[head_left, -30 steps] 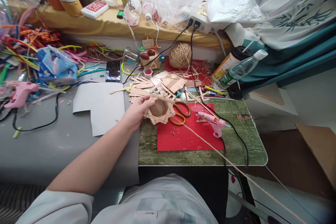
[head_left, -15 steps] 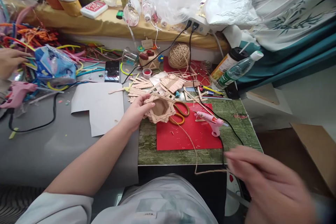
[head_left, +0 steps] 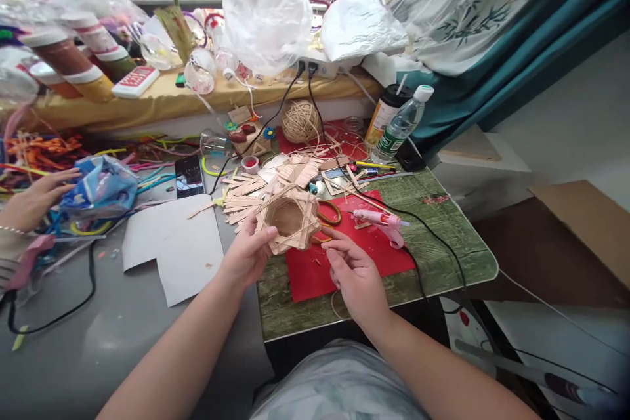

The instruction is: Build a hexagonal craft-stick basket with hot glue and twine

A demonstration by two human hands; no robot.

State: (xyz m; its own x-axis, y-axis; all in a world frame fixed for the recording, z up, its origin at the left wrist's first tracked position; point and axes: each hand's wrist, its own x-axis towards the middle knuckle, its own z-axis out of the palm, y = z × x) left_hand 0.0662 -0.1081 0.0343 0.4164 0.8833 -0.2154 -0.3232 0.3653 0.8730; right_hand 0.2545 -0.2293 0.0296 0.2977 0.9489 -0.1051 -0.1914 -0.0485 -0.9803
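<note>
My left hand (head_left: 246, 256) grips the left side of a hexagonal box built from craft sticks (head_left: 311, 220), thumb over its rim. The box is tilted, its brown inside facing me. At its lower right edge my right hand (head_left: 358, 279) is closed in a pinch on a thin strand of twine (head_left: 333, 302), which loops down below the fingers. Behind the right hand, orange-handled scissors (head_left: 331, 211) are partly hidden by the box. A pink glue gun (head_left: 381, 220) lies on red paper (head_left: 302, 283) to the right.
Loose craft sticks (head_left: 243, 193) are heaped behind the box, with a twine ball (head_left: 300, 121) beyond. A bottle (head_left: 401, 128) stands at back right. Black cords cross the table. At left, another person's hand (head_left: 42, 200) touches a blue packet (head_left: 105, 184); cut white card (head_left: 182, 249) lies nearby.
My right hand has come in from the far lower right to the box's edge, and the stretched twine now hangs in a loop. The view has shifted. The other person's hand is at the packet.
</note>
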